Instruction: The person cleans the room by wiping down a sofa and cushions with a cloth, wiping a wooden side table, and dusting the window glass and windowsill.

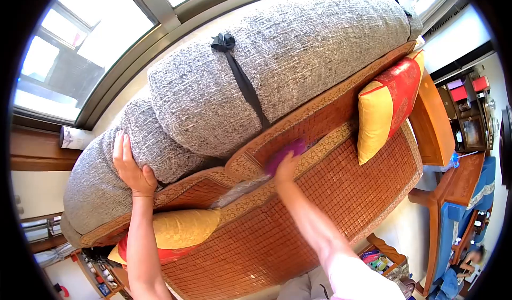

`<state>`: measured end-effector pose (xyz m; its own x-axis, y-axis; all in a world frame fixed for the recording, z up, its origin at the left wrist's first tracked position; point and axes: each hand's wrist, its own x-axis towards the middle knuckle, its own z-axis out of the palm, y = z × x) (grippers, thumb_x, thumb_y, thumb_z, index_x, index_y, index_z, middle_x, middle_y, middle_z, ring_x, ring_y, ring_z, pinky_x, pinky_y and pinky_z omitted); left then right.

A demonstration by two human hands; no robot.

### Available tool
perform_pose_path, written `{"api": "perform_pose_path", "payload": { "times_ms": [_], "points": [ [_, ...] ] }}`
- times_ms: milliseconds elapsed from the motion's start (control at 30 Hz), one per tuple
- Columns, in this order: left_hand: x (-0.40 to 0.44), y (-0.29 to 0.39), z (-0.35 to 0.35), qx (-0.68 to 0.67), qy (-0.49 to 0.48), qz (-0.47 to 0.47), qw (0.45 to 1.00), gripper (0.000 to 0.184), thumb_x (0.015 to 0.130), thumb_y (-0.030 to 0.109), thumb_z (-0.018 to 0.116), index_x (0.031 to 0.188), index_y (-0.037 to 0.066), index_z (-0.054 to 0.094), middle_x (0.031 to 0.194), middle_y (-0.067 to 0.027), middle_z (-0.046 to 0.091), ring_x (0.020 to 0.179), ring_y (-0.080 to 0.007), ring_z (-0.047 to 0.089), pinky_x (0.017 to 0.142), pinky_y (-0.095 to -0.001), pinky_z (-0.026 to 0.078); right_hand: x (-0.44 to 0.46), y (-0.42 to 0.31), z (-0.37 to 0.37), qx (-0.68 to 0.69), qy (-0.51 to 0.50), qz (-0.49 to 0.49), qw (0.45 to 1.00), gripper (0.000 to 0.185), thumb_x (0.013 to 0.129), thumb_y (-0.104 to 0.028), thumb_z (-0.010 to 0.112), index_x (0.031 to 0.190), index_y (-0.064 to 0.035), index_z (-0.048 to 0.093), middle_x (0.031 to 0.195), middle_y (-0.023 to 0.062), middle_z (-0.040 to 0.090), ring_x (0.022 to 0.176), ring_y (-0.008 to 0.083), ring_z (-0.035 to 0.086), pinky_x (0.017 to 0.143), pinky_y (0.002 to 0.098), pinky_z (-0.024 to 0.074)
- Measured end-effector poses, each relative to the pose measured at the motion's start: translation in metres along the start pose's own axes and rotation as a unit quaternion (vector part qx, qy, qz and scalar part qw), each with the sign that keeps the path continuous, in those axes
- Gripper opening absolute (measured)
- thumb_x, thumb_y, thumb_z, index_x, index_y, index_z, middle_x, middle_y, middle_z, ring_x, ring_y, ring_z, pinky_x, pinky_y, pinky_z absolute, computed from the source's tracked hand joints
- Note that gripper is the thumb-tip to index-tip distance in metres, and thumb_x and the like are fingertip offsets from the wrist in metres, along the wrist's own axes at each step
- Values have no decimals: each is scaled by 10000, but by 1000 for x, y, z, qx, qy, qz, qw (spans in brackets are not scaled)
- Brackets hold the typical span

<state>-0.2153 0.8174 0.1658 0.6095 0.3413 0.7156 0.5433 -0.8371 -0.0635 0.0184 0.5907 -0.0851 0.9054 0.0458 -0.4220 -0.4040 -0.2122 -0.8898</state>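
My left hand [133,167] lies against the grey woven sofa back cushion [98,180], its fingers stretched out. A purple cloth [282,156] is in my right hand [287,167], pressed to the brown beaded backrest mat [317,132]; the hand is slightly blurred. Below it a brown beaded seat mat [325,193] with a patterned gold border covers the sofa seat. Black fabric tied in a knot [223,42] wraps round the larger grey cushion [298,49].
Red and yellow pillows lie at both ends of the sofa, one on the right [376,124] and one partly behind my left forearm [186,230]. A window [80,44] runs behind the sofa. At right are a wooden armrest [432,124], a small open box [376,260] and a person [469,260] farther off.
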Motion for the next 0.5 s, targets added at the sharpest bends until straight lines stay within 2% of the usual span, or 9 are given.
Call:
{"api": "perform_pose_path", "payload": {
  "times_ms": [100, 133, 200, 267, 333, 400, 433, 500],
  "points": [
    [2, 1, -3, -2, -2, 0, 1000, 738, 1012, 559, 262, 1373, -51, 467, 1398, -270, 487, 1295, -427, 476, 1082, -498, 352, -86, -89, -11, -88, -108, 90, 986, 644, 1032, -267, 449, 1487, 127, 220, 1545, 292, 286, 1453, 368, 267, 1203, 379, 182],
    [2, 3, -3, -1, -8, -2, 1000, 746, 1011, 564, 262, 1371, -56, 468, 1396, -271, 489, 1294, -428, 476, 1083, -499, 350, -82, -73, -8, -87, -119, 44, 988, 690, 1016, -264, 490, 1484, 147, 193, 1552, 299, 268, 1480, 367, 203, 1215, 377, 131],
    [3, 4, -3, -7, -8, 2, 1000, 754, 1014, 565, 252, 1375, -62, 463, 1395, -271, 491, 1301, -422, 472, 1090, -497, 346, -73, -113, -18, -26, -128, -39, 991, 630, 997, -220, 526, 1463, 118, 270, 1489, 289, 369, 1416, 355, 326, 1181, 393, 226],
    [1, 2, -2, 13, -13, 0, 1000, 758, 1019, 563, 238, 1386, -64, 455, 1404, -272, 484, 1309, -418, 467, 1100, -494, 340, -34, -151, -32, 98, -142, -112, 979, 536, 982, -182, 548, 1411, 77, 357, 1378, 254, 478, 1283, 335, 460, 1099, 412, 338],
    [1, 0, -3, 16, -15, 8, 1000, 731, 1029, 534, 236, 1396, -61, 447, 1413, -266, 479, 1321, -411, 459, 1109, -489, 334, 39, -140, -38, 64, -84, -223, 969, 447, 981, -143, 534, 1363, 44, 399, 1268, 222, 536, 1156, 314, 528, 1014, 394, 403],
    [0, 0, -4, 27, -15, 16, 999, 694, 1036, 502, 251, 1399, -57, 445, 1415, -262, 481, 1326, -414, 453, 1110, -487, 330, 82, -140, -48, 28, -18, -202, 979, 467, 992, -157, 511, 1389, 52, 379, 1306, 258, 523, 1186, 339, 521, 1033, 390, 387],
    [-4, -2, -5, 29, -24, 14, 999, 694, 1036, 502, 251, 1399, -57, 445, 1415, -262, 481, 1326, -414, 453, 1110, -487, 330, 102, -131, -49, 23, -22, -195, 980, 467, 992, -157, 511, 1389, 52, 379, 1306, 258, 523, 1186, 339, 521, 1033, 390, 387],
    [-3, -7, -10, 46, -46, 17, 998, 631, 1040, 448, 290, 1405, -43, 443, 1400, -244, 497, 1316, -402, 459, 1106, -482, 333, 133, -103, -48, -10, 102, -152, 983, 541, 1011, -246, 496, 1399, 93, 330, 1333, 341, 504, 1181, 439, 540, 1030, 456, 409]
  ]
}}
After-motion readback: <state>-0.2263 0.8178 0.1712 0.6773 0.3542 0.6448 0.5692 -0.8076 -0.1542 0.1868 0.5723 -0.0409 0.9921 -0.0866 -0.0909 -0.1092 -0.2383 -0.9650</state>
